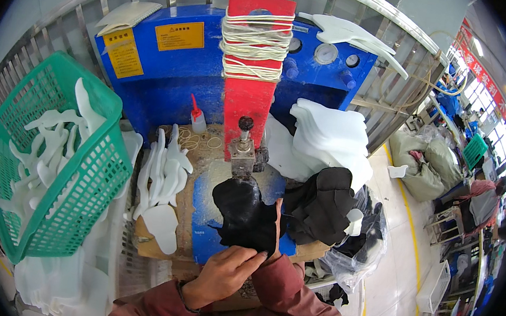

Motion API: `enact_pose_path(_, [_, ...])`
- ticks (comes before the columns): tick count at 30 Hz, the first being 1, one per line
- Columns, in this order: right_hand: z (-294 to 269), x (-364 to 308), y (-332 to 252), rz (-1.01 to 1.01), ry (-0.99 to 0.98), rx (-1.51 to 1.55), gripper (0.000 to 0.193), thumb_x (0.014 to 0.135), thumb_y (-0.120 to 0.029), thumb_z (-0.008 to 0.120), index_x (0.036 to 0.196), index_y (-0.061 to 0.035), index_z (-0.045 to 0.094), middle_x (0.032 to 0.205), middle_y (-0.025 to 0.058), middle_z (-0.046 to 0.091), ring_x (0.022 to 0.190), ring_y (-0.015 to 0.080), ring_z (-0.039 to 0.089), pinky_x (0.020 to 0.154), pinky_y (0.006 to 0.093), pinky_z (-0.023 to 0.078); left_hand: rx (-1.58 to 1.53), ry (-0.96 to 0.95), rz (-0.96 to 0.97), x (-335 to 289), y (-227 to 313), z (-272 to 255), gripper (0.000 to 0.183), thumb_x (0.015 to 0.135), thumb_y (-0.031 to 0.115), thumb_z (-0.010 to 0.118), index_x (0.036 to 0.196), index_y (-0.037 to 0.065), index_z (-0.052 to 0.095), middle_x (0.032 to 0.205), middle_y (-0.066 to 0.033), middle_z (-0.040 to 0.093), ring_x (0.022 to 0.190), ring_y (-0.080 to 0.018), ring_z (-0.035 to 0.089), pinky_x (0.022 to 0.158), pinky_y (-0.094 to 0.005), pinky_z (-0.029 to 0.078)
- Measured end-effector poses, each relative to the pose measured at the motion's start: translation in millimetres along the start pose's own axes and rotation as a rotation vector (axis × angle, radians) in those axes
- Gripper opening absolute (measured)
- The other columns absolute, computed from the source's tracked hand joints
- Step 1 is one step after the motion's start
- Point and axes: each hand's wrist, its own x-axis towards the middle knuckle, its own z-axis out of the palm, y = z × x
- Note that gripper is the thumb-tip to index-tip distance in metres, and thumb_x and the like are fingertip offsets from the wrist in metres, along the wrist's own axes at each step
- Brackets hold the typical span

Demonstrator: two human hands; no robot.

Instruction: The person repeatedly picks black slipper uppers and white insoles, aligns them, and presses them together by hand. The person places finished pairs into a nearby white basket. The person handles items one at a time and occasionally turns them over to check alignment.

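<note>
Black piece [245, 211], one: soft-looking, glossy on part of its face, its lower edge in the grip and its body spread forward of it, the far edge at the metal head. Whether head and piece touch cannot be told.

Left hand [220, 278], one: fingers bent and pinched on the lower edge of the piece, at a single spot.

Right hand [278, 228], one: mostly behind the piece, showing as a strip along its right edge; whether its fingers clasp or merely support cannot be told.

Metal head [242, 160], one: on the red arm [245, 101], straight ahead of the grip. Likely chief hazard: if it comes down, hidden right fingers could be caught, since the piece screens them from sight.

Blue plate [203, 246], one: beneath and ahead of the grip. Possible fault: limp material folding or skewing over it, the left pinch being narrow and the far edge apparently slack.

Dark pieces [322, 206], a heap: just right of the grip. Possible fault: the right hand snagging or dragging one, by closeness and like colour.

White pieces [162, 177], a cluster: left and ahead of the grip, leaning together; a stray left elbow could topple them.

Squeeze bottle [197, 123], one, red-nozzled: farther ahead, left of the red arm; a knock could spill any contents.
</note>
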Motion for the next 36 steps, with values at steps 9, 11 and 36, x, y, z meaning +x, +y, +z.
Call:
enact_pose_path(9, [3,-3,-14,-0.103,0.114,-0.037,0.090,0.102,-0.076,0.033,0.150,-0.0018,0.048,0.144,0.0183,0.058,0.127,0.0321,0.058,0.114,0.0432,0.044,-0.065,-0.024,0.030,13,-8,10,0.038,0.083,0.000,0.069,0.121,-0.001,0.070,0.105,-0.0094,0.066,0.090,-0.0268,0.069,0.078,-0.0355,0.058])
enact_pose_path(11, [3,-4,-18,-0.110,0.097,-0.038,0.090,0.102,-0.076,0.033,0.150,-0.0017,0.048,0.144,0.0183,0.058,0.127,0.0322,0.058,0.114,0.0433,0.044,-0.078,-0.029,0.041,15,-11,12,0.038,0.083,0.000,0.069,0.121,-0.001,0.070,0.105,-0.0094,0.066,0.091,-0.0270,0.069,0.078,-0.0354,0.058])
enact_pose_path(36, [-22,35,-1,-0.043,-0.001,0.072,0.091,0.101,-0.077,0.034,0.148,-0.0007,0.048,0.143,0.0185,0.058,0.129,0.0337,0.057,0.116,0.0457,0.042,-0.053,-0.023,-0.036,10,-41,5,0.038,0.082,-0.001,0.069,0.120,0.001,0.071,0.104,-0.0080,0.064,0.089,-0.0248,0.067,0.076,-0.0344,0.058])
